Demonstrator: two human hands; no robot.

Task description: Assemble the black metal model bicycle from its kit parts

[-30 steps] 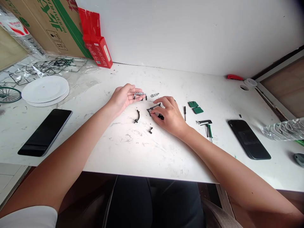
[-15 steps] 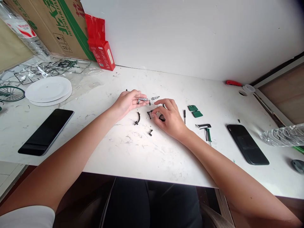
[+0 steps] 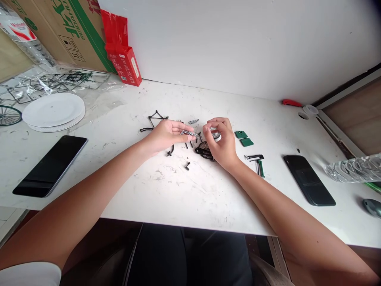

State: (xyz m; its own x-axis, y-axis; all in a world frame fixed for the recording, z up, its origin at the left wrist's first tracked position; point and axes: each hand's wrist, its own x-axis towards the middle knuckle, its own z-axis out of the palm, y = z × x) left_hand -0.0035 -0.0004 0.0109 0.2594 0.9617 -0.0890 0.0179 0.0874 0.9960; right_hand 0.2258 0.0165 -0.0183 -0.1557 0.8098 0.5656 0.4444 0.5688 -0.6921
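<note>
Currently, the left hand (image 3: 168, 137) holds a small silver bar (image 3: 188, 133) at its fingertips, between thumb and fingers, above the white table (image 3: 190, 198). The bar's long axis runs crosswise, left to right, dipping slightly towards the person at its right end, which points to the right hand (image 3: 220, 141). That hand hangs just beside it, well curled, thumb and fingertips brought close together; whether something tiny is pinched there, I cannot tell.

Several loose parts crowd the hands. A thin black frame (image 3: 154, 117) lies just beyond the left hand and its wrist, which hide part of it. A curved black piece (image 3: 171, 151) sits on the near side of the same hand, partly covered, and a small bent black piece (image 3: 187, 166) lies nearer the person, between the two hands. A black spoked wheel (image 3: 204, 149) rests just left of the right palm, partly hidden by it, and a paler wheel (image 3: 218, 137) shows behind its fingers. Beyond the left fingertips is a flat silver piece (image 3: 193, 121). To the right of the right hand lie two green panels (image 3: 245, 142), with slim black parts (image 3: 255, 157) nearer the person.
</note>
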